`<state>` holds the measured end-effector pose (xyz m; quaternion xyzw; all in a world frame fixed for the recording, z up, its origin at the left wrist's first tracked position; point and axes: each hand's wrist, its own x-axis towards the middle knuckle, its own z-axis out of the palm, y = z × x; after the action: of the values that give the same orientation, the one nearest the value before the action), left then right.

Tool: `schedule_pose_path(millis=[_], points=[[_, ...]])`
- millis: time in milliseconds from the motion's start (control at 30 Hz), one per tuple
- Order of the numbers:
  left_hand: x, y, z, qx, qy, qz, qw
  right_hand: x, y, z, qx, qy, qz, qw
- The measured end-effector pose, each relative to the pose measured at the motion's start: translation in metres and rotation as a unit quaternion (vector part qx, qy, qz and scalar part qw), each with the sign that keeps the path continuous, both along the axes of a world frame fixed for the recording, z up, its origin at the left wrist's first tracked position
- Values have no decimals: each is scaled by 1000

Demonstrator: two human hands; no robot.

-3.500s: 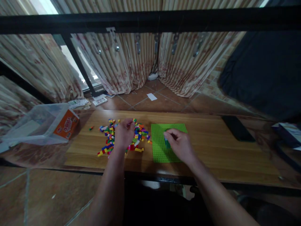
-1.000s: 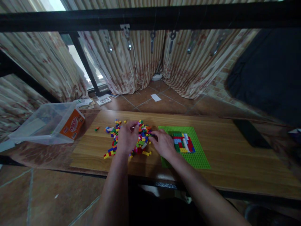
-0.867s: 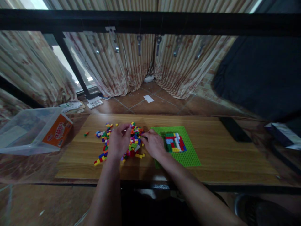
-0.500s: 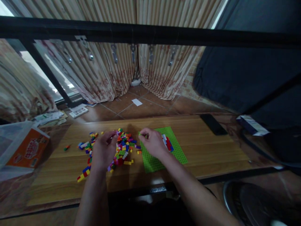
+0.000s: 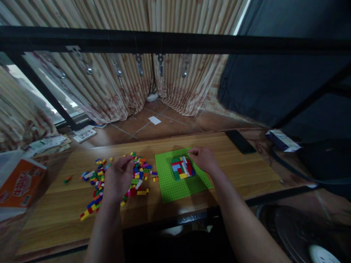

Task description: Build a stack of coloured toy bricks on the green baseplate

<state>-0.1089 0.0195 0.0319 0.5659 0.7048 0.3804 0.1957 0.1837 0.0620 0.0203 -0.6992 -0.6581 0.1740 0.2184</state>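
My left hand [image 5: 118,179] is above the loose toy building bricks [image 5: 139,168], its thumb and fingers curled together. Whatever it may be pinching is too small to tell. My right hand [image 5: 203,159] hovers by the far right part of the green baseplate [image 5: 164,190], fingertips pinched; what lies between them is hidden. Near the middle of that plate is a flat block of joined bricks [image 5: 182,168] in red, blue, white, green and yellow. The right fingertips are just beyond its upper right corner.
The wooden table [image 5: 227,171] also bears a black phone [image 5: 240,141] at the far right. A small brick piece [image 5: 67,179] lies apart on the left. Beyond the left end stands a plastic tub with an orange label [image 5: 20,182]. A dark metal bar [image 5: 175,42] crosses the view.
My right hand has moved right, from the plate's left edge to beside the joined bricks, uncovering them. My left hand stays over the pile. The view has shifted slightly right.
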Motion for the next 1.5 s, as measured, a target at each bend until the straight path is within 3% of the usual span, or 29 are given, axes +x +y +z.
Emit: schedule_pose_path(millis=[433,700,967,1167,1500], points=[[2,0,-1,8,1,-5,1000,-11,0,-1,-22,-39,42,998],[-1,-1,0,17,18,-5,1000,0,10,-16,-29,45,64,996],[-1,0,0,14,20,-4,1000,4,20,-31,-53,157,39,985],[-2,-1,-4,12,18,-11,1000,3,20,-29,-90,219,13,971],[-1,-2,-7,9,4,-21,1000,3,16,-22,-79,285,8,955]])
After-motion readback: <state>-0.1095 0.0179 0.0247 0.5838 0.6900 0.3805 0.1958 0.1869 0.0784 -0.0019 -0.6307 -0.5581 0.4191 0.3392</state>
